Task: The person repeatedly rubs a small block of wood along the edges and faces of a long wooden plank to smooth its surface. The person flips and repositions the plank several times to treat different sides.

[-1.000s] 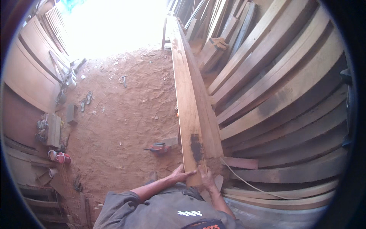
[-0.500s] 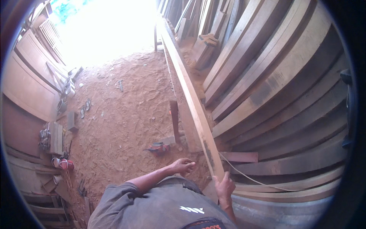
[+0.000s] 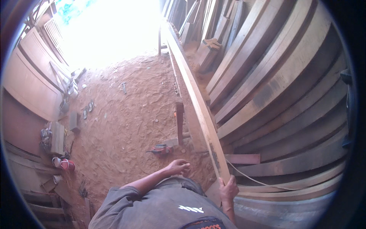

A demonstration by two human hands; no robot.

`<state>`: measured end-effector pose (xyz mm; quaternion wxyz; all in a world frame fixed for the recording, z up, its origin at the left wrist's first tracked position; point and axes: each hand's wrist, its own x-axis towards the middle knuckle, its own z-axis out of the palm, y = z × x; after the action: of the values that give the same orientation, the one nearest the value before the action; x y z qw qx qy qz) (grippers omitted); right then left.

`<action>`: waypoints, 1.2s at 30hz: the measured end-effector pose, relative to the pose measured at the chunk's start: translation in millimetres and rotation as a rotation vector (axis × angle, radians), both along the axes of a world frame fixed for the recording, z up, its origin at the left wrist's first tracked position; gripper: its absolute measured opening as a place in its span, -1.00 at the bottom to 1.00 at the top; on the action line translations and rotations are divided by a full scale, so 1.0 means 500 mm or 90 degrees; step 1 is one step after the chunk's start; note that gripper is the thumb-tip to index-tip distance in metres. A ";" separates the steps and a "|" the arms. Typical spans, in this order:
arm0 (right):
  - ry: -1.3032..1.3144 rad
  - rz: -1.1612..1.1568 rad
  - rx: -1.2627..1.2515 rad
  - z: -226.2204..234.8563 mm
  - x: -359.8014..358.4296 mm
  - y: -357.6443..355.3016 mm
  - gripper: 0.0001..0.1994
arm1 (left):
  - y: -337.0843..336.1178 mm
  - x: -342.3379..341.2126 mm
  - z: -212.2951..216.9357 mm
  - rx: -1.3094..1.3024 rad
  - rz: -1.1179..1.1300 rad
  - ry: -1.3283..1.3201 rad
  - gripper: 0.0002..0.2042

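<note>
A long pale timber plank (image 3: pixel 204 121) runs from the bright far opening down to my waist, with a dark stain near its close end. My right hand (image 3: pixel 228 189) is wrapped round that near end. The plank lies along a long wooden bench (image 3: pixel 195 136) covered in dust. My left hand (image 3: pixel 178 168) hangs in front of my waist, fingers loosely bent, with nothing in it. On the floor just beyond that hand is a red power tool (image 3: pixel 162 149), apparently a planer.
Many boards (image 3: pixel 263 97) lean along the right wall. A pale cord (image 3: pixel 249 177) droops beside the plank. Sawdust-covered floor spreads left, with a hammer (image 3: pixel 124 88) and sandals (image 3: pixel 88 109). Wooden panels (image 3: pixel 32 84), a wood block (image 3: pixel 73 121) and a red pot (image 3: pixel 68 165) stand at left.
The view has shifted slightly. My left hand has drawn in a little, its fingers more bent. My right hand still grips the plank's end, which sits slightly lower and further right in view.
</note>
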<state>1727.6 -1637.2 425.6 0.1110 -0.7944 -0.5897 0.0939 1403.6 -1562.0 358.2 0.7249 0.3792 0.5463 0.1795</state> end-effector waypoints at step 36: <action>0.234 0.363 0.229 -0.012 -0.815 0.768 -0.66 | -0.209 -0.891 -0.231 -0.195 0.838 0.080 -0.51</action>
<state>1319.8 -1253.2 419.5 0.3217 -0.5362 -0.7644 0.1571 958.1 -1666.7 242.8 0.4771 -0.1297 0.7239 0.4812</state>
